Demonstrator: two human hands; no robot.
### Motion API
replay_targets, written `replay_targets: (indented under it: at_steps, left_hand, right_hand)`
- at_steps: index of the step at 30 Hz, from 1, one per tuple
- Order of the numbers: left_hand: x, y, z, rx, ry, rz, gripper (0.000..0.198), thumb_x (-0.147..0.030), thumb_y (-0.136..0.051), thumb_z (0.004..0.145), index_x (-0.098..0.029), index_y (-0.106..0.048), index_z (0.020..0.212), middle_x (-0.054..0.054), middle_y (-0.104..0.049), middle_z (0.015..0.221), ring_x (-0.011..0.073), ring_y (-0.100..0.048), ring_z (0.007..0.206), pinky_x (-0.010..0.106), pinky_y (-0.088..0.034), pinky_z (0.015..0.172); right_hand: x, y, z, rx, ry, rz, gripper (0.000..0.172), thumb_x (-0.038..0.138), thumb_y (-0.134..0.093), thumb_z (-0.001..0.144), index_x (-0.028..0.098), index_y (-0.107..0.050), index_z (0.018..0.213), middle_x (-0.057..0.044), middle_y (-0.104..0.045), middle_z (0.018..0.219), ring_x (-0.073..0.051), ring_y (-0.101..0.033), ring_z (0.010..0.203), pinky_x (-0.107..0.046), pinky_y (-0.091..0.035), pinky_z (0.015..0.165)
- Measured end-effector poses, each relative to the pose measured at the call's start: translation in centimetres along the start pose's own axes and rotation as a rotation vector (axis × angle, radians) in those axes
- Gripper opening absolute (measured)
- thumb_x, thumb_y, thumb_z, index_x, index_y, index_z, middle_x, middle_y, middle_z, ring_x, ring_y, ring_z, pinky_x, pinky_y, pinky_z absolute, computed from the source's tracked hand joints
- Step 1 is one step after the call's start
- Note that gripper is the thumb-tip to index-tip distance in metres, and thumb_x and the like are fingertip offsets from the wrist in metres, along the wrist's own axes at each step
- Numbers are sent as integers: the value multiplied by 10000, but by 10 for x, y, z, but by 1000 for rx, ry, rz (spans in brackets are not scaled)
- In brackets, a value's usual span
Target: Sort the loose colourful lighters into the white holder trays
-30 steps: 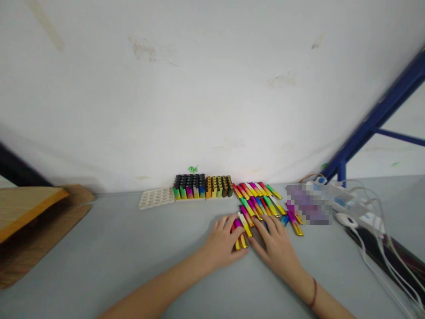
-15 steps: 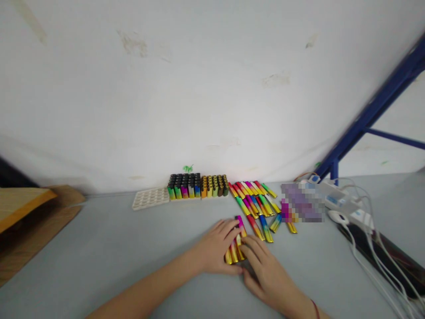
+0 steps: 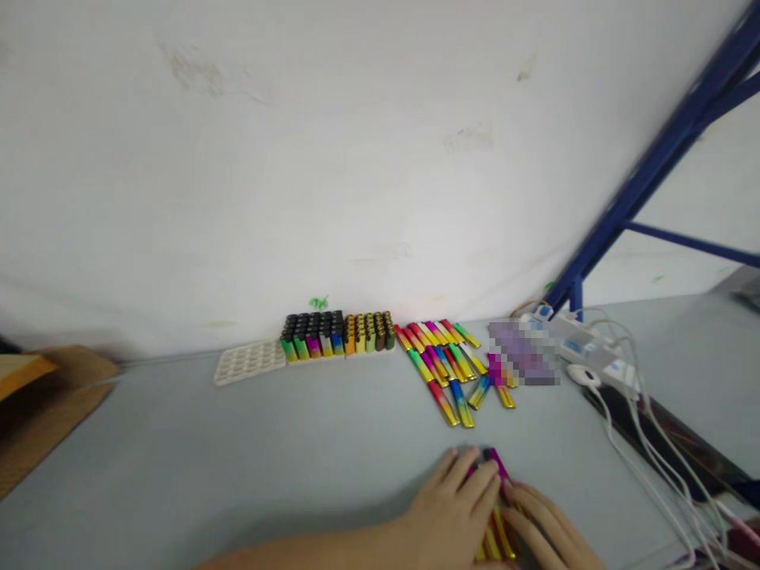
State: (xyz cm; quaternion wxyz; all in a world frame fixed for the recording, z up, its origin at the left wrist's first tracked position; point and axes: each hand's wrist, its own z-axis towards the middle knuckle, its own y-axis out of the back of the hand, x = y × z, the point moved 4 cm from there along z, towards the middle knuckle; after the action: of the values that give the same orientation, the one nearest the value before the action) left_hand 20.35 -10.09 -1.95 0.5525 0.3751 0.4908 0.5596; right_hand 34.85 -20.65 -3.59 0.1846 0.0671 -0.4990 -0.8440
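Note:
Near the bottom edge, slightly right of centre, my left hand (image 3: 454,511) curls over a small bunch of shiny lighters (image 3: 497,538) with magenta and gold sides. My right hand (image 3: 549,529) presses against the bunch from the right. Fingers cover much of it, so how many lighters are there cannot be made out. Beyond my hands, several loose lighters (image 3: 442,402) lie on the grey table (image 3: 332,443) in rough rows, coloured red, green, blue and gold. Lighters with black tops (image 3: 313,336) and others with gold tops (image 3: 369,332) stand upright in trays by the wall.
A white tray with round hollows (image 3: 249,362) lies left of the standing lighters. On the right are a power strip (image 3: 585,344), white cables (image 3: 644,439), a dark flat object (image 3: 659,443) and a blue metal frame (image 3: 629,198). Brown cardboard (image 3: 65,412) sits far left.
My hands have moved down and to the right in the picture, keeping the bunch of lighters between them. The view has shifted, so the background things sit further left.

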Motion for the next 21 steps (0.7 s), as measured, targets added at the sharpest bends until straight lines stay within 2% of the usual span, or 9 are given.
replay_targets:
  at_steps: [3,6,10,12,15,21]
  left_hand:
    - [-2,-6,33,-16,72,12,586,-474,-285,1025,-81,-370,1451,95,-359,1516,253,-266,1414,417,-252,1148]
    - [12,0,55,-25,162,20,580,-475,-264,1027,-108,-352,1467,84,-315,1538,265,-212,1434,469,-213,1157]
    - [42,18,54,-24,194,-52,756,-687,-328,928,-209,-261,1510,106,-199,1575,346,-79,1451,657,-69,1116]
    - [57,20,46,20,237,-90,853,-782,-369,850,-252,-261,1510,117,-146,1586,399,-47,1442,703,-58,1082]
    - [71,14,32,63,306,-142,941,-844,-402,781,-257,-275,1506,151,-110,1587,426,-25,1434,696,-90,1079]
    - [79,4,11,16,313,-192,1005,-867,-462,724,-219,-343,1482,166,-151,1578,419,-59,1434,625,-147,1118]
  right_hand:
    - [-21,6,0,-26,-133,-22,464,266,-556,873,186,-524,1329,-122,-585,1307,-240,-577,1188,-310,-523,964]
    - [-46,1,16,29,-188,2,503,263,-523,889,173,-463,1380,-132,-501,1400,-249,-462,1313,-380,-471,1036]
    - [-84,-10,48,102,-150,68,734,519,-601,806,160,-431,1423,-149,-290,1538,-367,-134,1450,-572,-307,1110]
    - [-100,-18,63,119,-165,64,777,580,-590,797,170,-420,1436,-154,-203,1571,-383,-77,1454,-608,-239,1120]
    - [-107,-30,78,139,-182,70,749,562,-560,832,179,-392,1454,-163,-253,1551,-368,-101,1455,-612,-217,1125]
    - [-85,-34,89,114,-146,124,625,471,-540,877,180,-432,1420,-161,-402,1464,-312,-274,1413,-524,-335,1105]
